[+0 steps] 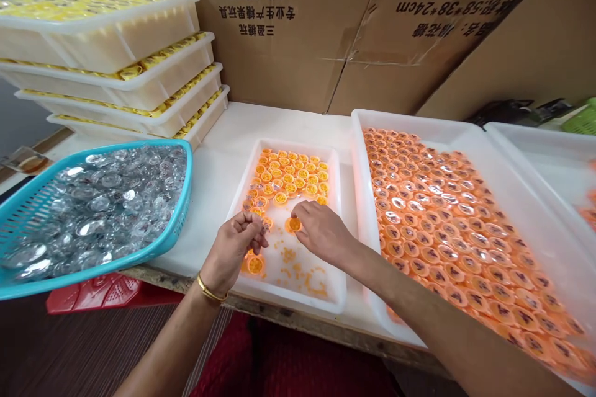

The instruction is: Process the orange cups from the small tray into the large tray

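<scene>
A shallow white tray (339, 260) lies between my hands, with rows of small orange cups (290, 188) holding yellow-orange pieces in its far half. My right hand (323, 232) reaches in from the right, its thumb and fingers closed around the rim of one orange cup (293, 224). Over the tray's left side, my left hand (239, 239) is pinched; a small clear glint shows at its fingertips, too small to name. Just below it sits another orange cup (255, 265). Loose orange bits (289, 255) are scattered on the tray's near floor.
At left, a blue basket (186, 198) holds many clear plastic pieces (112, 198), beyond it stacked white trays (153, 115) of yellow items. A large white tray (361, 198) of sealed orange cups (442, 229) stands right. Cardboard boxes (288, 68) back the table; a red stool (97, 293) is below.
</scene>
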Tool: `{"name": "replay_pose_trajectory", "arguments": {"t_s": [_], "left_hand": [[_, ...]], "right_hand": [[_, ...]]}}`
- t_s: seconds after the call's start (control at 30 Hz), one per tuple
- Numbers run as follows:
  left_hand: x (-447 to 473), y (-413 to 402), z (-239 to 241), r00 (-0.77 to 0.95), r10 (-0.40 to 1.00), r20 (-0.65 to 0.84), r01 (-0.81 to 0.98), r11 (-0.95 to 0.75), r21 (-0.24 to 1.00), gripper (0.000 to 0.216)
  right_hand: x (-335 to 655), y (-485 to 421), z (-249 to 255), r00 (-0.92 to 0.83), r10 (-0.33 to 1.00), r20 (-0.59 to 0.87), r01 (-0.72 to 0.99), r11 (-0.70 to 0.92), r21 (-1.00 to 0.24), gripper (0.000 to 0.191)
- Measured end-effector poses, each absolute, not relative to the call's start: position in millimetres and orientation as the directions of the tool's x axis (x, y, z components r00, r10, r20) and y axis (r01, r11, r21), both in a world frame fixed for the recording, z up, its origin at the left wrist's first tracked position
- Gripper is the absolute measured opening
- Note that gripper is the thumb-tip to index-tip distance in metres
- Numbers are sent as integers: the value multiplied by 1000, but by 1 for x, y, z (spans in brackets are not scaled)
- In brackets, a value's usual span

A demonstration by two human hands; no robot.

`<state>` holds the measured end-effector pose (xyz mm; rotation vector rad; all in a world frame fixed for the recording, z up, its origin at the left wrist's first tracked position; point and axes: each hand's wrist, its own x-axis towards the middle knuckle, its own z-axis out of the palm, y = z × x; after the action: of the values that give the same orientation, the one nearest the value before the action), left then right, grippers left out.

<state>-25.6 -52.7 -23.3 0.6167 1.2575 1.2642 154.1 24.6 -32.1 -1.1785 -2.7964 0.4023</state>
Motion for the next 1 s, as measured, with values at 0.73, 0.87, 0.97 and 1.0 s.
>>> {"name": "replay_pose_trajectory", "arguments": {"t_s": [0.73, 0.87, 0.97, 1.0], "left_hand": [[7, -43, -33, -90, 845, -527, -717, 313, 623, 13], [15, -42, -36, -126, 853, -507, -683, 296, 668, 20], [22, -43, -38, -196, 855, -481, -614, 275, 740, 26], [24, -43, -38, -214, 855, -472, -594, 271, 758, 27]], "right_hand": [[167, 2, -32, -458, 887, -59, 433, 165, -886, 17], [166, 2, -29, -464, 881, -88, 422, 132, -897, 18], [167, 2, -28, -444, 892, -82, 420, 127, -898, 19], [167, 2, -28, -437, 896, -76, 415, 126, -901, 20]]}}
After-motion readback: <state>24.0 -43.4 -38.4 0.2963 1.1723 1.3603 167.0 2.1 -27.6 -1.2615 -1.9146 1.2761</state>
